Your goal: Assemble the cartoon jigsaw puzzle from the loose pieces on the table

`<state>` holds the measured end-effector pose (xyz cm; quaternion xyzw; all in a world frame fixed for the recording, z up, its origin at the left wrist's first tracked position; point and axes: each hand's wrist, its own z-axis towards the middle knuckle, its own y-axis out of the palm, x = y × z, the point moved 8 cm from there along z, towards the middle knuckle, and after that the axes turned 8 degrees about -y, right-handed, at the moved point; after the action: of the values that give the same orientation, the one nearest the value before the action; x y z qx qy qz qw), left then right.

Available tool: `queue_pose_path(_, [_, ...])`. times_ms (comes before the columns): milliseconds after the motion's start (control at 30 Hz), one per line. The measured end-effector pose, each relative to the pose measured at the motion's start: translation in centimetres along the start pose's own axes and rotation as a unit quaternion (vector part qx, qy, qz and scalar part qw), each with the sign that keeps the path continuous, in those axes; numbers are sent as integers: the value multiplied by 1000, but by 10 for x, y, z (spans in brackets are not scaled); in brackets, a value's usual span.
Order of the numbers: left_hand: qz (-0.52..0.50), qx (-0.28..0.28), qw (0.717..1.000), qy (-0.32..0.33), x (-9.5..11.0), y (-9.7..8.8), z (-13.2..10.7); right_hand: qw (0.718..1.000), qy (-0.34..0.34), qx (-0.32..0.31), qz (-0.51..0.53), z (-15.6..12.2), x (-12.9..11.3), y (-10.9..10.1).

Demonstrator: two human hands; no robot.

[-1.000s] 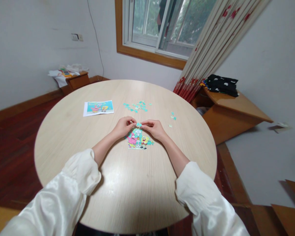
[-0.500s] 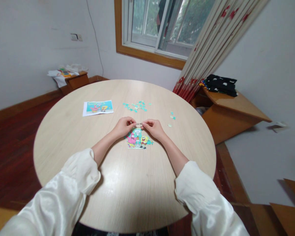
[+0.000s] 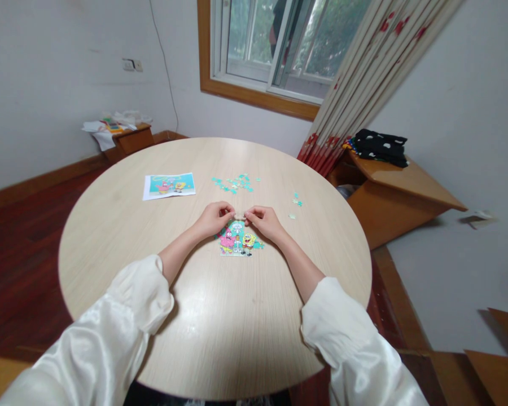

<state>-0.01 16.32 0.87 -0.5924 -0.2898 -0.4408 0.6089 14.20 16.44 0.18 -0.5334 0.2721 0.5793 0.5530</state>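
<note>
Pinching one small puzzle piece [image 3: 239, 215] between both hands, just above the far edge of the part-built puzzle [image 3: 239, 239], mid-table. Left to right:

- Reference print [image 3: 169, 185]: flat glossy sheet, left-far part of the round table [image 3: 110, 225], well apart from the hands.
- Left hand [image 3: 214, 219]: fingers curled, thumb and forefinger closed on the piece's left end.
- Loose pieces [image 3: 236, 182]: teal scatter of thin card with knobbed outlines, beyond the hands toward the far edge.
- Right hand [image 3: 265, 221]: same pinch on the right end.
- A few stray pieces [image 3: 297, 200] toward the right edge.

Doing it well, my read: turn the piece so tabs match the open edge, lower it flat, press down instead of sliding, and steady the built section since the pale wood-grain laminate looks slick.
</note>
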Motion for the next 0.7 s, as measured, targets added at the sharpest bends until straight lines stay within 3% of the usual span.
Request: queue_pose_path(700, [-37, -4, 999, 15, 6, -1, -4, 1000, 2, 1, 6, 1, -1, -1])
